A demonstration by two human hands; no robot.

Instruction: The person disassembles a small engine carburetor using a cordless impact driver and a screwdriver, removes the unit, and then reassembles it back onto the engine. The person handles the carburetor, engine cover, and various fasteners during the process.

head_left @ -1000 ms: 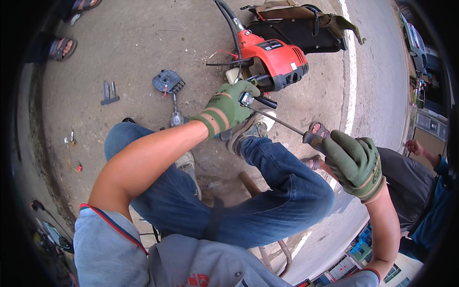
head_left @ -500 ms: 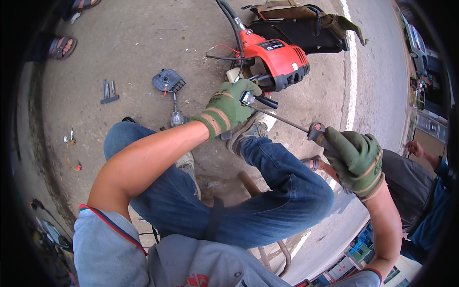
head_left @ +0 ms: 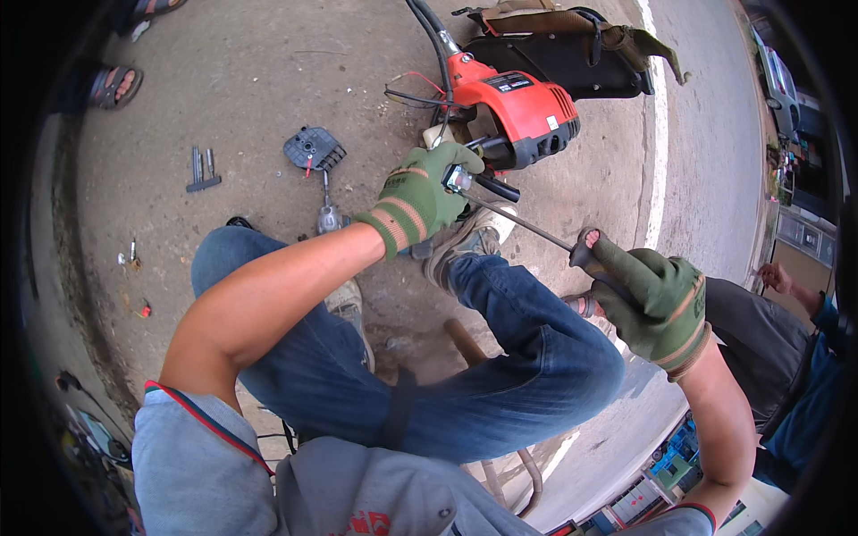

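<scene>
Small metal part (head_left: 458, 178) held just in front of the red engine unit (head_left: 514, 112), pinched in the fingers of the gloved left hand (head_left: 420, 195), closed tight around it. Long screwdriver (head_left: 527, 228) running from that part away from the engine unit, tip at the part, dark handle buried in the gloved right hand (head_left: 657, 299), fingers wrapped fully round it with a bare fingertip poking through a torn glove. Black lever (head_left: 496, 187) sticking out just below the engine unit, beside the left hand. Black hoses (head_left: 433, 36) rising from the engine unit's far side toward the top edge. Dark bag (head_left: 572, 49) lying just behind the engine unit. Left of the engine unit on the concrete ground (head_left: 268, 80), a dark grey finned cover (head_left: 314, 148), a small metal piece (head_left: 328, 214) near it, and further left a few loose tools (head_left: 202, 170). Nearer than the engine unit, knees in blue jeans (head_left: 500, 357) bent below both hands. Far right of the engine unit, another person's hand (head_left: 776, 279), well apart.
</scene>
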